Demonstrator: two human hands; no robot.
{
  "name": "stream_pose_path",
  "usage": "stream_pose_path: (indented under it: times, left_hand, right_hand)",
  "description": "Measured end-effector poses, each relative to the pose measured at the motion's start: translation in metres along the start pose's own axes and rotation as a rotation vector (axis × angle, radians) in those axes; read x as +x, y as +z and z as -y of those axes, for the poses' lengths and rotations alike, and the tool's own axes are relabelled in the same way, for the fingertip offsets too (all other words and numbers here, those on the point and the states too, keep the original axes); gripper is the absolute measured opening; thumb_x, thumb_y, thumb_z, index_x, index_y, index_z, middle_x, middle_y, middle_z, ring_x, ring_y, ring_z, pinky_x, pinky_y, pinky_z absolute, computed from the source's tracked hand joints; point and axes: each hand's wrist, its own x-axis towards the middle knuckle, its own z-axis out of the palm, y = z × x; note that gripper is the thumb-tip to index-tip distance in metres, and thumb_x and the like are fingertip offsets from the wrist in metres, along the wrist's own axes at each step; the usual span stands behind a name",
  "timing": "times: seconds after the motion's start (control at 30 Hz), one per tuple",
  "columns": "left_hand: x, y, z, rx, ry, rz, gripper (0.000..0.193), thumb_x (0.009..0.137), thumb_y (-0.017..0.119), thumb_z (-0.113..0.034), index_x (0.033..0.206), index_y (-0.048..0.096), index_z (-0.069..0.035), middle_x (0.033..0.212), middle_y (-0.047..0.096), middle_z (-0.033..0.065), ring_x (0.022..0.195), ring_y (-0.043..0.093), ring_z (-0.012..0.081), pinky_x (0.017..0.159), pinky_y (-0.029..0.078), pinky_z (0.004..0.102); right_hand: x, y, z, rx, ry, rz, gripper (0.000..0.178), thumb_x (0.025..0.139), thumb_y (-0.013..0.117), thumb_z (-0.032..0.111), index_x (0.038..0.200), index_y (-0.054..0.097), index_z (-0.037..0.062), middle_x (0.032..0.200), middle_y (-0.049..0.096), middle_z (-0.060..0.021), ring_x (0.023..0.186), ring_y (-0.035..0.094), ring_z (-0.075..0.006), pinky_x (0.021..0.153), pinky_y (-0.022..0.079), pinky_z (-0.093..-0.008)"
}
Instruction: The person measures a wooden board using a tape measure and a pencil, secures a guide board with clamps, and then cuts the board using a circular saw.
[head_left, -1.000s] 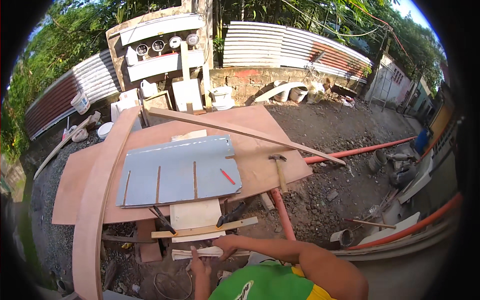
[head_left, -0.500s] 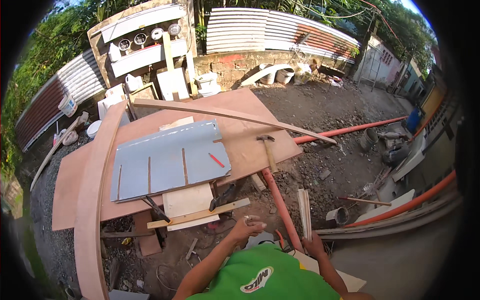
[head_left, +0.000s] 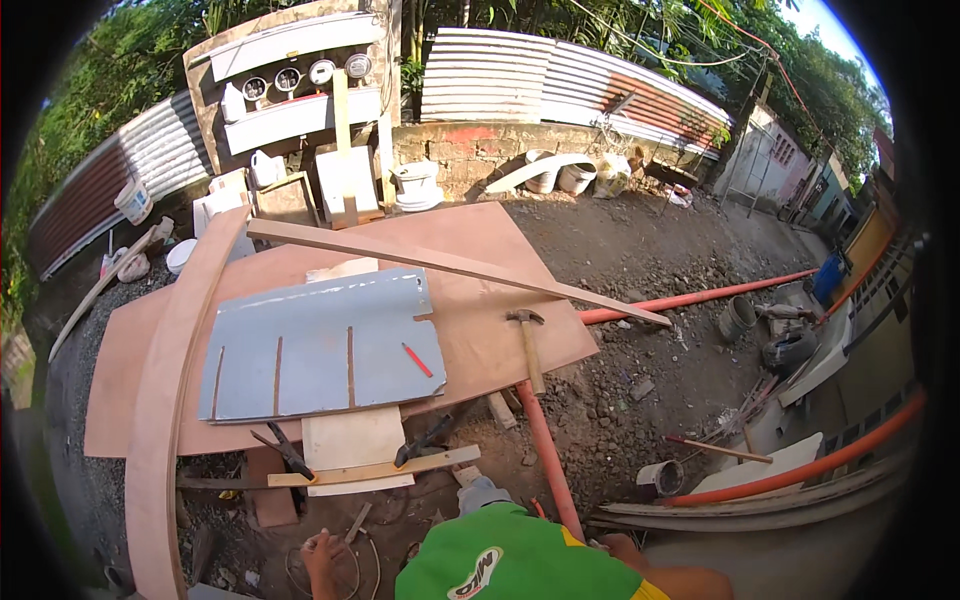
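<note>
Long boards (head_left: 740,512) lie at three o'clock from the green shirt (head_left: 525,550), probably stiff and heavy, best lifted near mid-length. Near them, the right hand (head_left: 622,550) is mostly hidden; I can't tell its grip. At nine o'clock, the left hand (head_left: 321,550) half curls, contents unclear; at its two o'clock, a short stick (head_left: 357,523) looks light, rigid, easily pinched midway.

Plywood (head_left: 480,350) holds pale board (head_left: 350,438), gray panel (head_left: 315,345) over it. Plank (head_left: 165,390) left of panel, batten (head_left: 430,266) beyond panel, hammer (head_left: 531,357) right of panel.
</note>
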Motion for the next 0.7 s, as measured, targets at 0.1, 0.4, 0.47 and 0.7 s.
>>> stream_pose_path:
  times: [0.1, 0.4, 0.47, 0.7]
  left_hand:
    - [0.001, 0.022, -0.023, -0.052, 0.052, -0.33, 0.037, 0.089, 0.072, -0.029, 0.104, 0.057, 0.001, 0.085, 0.066, 0.0129, 0.061, 0.065, 0.0208, 0.051, 0.054, 0.0305]
    - [-0.066, 0.23, -0.143, 0.007, 0.381, -0.031, 0.034, 0.089, 0.071, -0.017, 0.111, 0.058, 0.005, 0.087, 0.067, 0.0087, 0.075, 0.065, 0.0129, 0.068, 0.054, 0.0249]
    - [-0.101, 0.263, -0.174, 0.014, 0.561, 0.109, 0.035, 0.091, 0.07, -0.014, 0.116, 0.057, 0.005, 0.091, 0.068, 0.0116, 0.079, 0.067, 0.0156, 0.075, 0.057, 0.0295]
    - [-0.239, 0.313, -0.256, -0.072, 1.218, 0.893, 0.06, 0.085, 0.076, -0.039, 0.128, 0.055, -0.003, 0.075, 0.065, 0.0185, 0.058, 0.063, 0.0245, 0.053, 0.053, 0.0392]
  right_hand:
    - [0.103, -0.132, 0.124, 0.332, 0.24, -0.486, 0.044, 0.086, 0.073, 0.033, 0.111, 0.062, -0.0005, 0.093, 0.064, -0.0145, 0.08, 0.066, -0.0253, 0.065, 0.049, -0.0382]
    - [0.085, -0.361, 0.634, 0.77, -1.048, -0.388, 0.116, 0.082, 0.058, 0.076, 0.154, 0.01, -0.0013, 0.147, 0.037, -0.0328, 0.128, 0.051, -0.0401, 0.097, 0.045, -0.0488]
    - [0.072, -0.337, 0.697, 0.755, -1.185, -0.233, 0.093, 0.09, 0.06, 0.062, 0.146, 0.03, -0.0058, 0.13, 0.055, -0.0259, 0.116, 0.061, -0.0311, 0.088, 0.051, -0.0379]
    - [0.132, -0.151, 0.703, 0.055, -1.17, 0.039, 0.046, 0.096, 0.064, 0.037, 0.112, 0.064, -0.0054, 0.089, 0.069, -0.0116, 0.074, 0.07, -0.0175, 0.061, 0.053, -0.0256]
